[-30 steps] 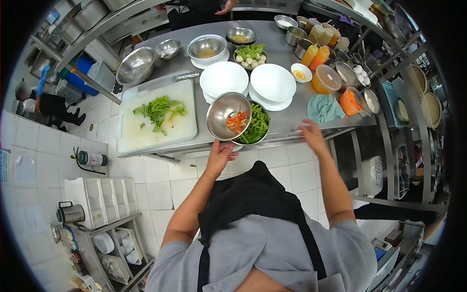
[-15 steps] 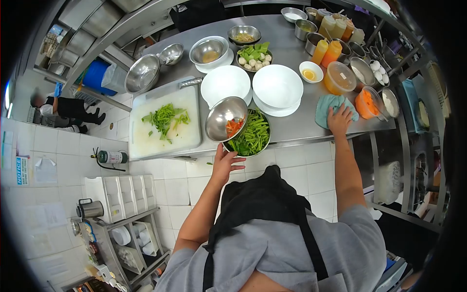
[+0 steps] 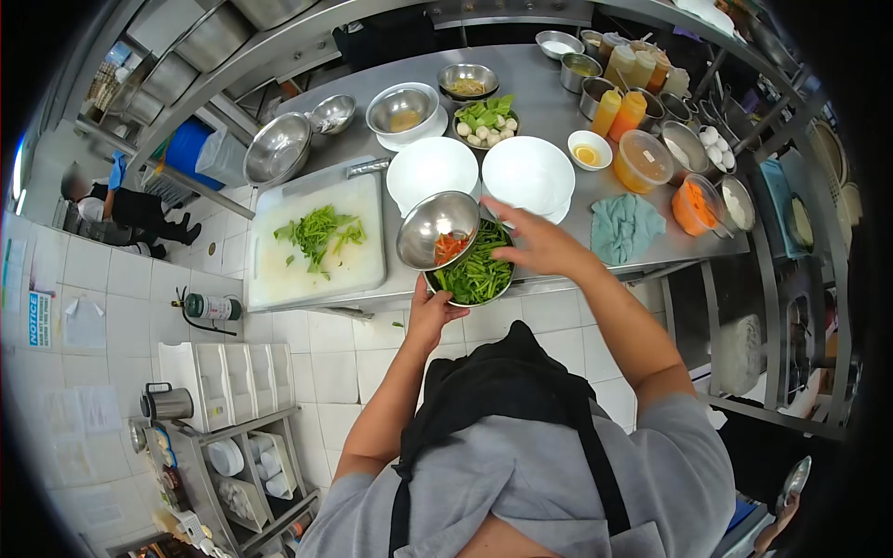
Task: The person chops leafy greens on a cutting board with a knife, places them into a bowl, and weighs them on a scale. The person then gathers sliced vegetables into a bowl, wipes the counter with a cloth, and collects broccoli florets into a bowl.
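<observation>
A metal bowl of cut green vegetables [image 3: 479,270] overhangs the table's front edge. My left hand [image 3: 435,314] grips its near left side, thumb up along the rim and fingers beneath. A smaller steel bowl [image 3: 419,232] with red-orange strips [image 3: 451,248] inside sits tilted over the left part of the greens. Above the right side of the greens, my right hand [image 3: 530,242] is open, its fingers apart and fingertips close to the bowls. Two white bowls [image 3: 433,172] [image 3: 527,174] stand just behind. To the right lies a crumpled teal cloth [image 3: 626,228], with no hand on it.
On the left, a white cutting board [image 3: 358,265] carries chopped leaves [image 3: 316,237] and a knife [image 3: 367,167]. Farther back is a bowl of white balls and lettuce [image 3: 486,126]. Squeeze bottles [image 3: 630,112] and ingredient tubs [image 3: 693,206] crowd the right. Another person [image 3: 130,205] is at far left.
My right hand has let go of the teal cloth and moved left to the bowls. My left hand has closed in on the greens bowl from below.
</observation>
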The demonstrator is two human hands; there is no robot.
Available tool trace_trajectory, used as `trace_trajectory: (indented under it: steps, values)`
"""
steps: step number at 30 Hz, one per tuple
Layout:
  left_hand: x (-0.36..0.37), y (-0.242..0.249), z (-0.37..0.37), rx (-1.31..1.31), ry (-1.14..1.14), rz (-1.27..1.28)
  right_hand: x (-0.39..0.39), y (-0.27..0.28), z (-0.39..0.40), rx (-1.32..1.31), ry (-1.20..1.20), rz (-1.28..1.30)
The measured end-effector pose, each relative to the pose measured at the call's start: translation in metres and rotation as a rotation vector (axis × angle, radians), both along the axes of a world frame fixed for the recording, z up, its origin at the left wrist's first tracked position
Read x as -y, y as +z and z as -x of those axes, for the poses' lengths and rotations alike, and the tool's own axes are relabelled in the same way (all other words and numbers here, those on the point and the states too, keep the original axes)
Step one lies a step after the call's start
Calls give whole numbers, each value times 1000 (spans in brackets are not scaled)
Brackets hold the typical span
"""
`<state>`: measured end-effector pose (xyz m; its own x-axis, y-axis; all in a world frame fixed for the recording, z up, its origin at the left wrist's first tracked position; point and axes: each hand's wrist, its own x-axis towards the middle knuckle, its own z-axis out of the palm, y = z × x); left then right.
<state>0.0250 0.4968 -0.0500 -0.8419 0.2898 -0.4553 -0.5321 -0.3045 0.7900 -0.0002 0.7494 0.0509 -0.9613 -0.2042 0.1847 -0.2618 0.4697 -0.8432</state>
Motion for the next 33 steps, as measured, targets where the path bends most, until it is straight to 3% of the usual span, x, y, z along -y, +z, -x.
trace_trajectory:
  steps: [2, 5, 9, 13, 15, 16, 18, 19, 21, 22, 24, 27, 33]
  values:
    - [0, 1, 1, -8, 0, -13, 13, -6, 8, -33, 145, -262]
    - [-4, 0, 4, 22, -4, -57, 12, 4, 15, -145, 161, -358]
    - [-16, 1, 7, 26, 10, -41, -5, 22, -18, -109, 77, -529]
    - [-19, 1, 7, 29, -28, -4, -17, -11, -40, -189, 41, -602]
    - [-14, -1, 12, 33, -47, 52, -21, -14, -41, -191, 42, -562]
    - [-9, 3, 15, -88, 19, 102, -23, -14, -42, -192, 41, -562]
    - [-3, 13, 24, -255, 112, 261, -26, -12, -41, 57, -29, -396]
    - [-3, 25, 28, -258, 115, 263, -28, -22, -39, 54, -27, -393]
    - [-8, 39, 39, -484, 119, 448, -34, -47, -33, 111, -223, 331]
    - [-12, 42, 46, -487, 123, 448, -29, -46, -29, 108, -219, 330]
    - [-21, 47, 56, -551, 75, 450, -8, -38, -20, 296, -430, 257]
    - [-34, 55, 67, -556, -2, 448, 8, -51, -5, 169, -369, 101]
    - [-33, 39, 70, -368, -18, 603, 24, -68, 8, 124, -477, 133]
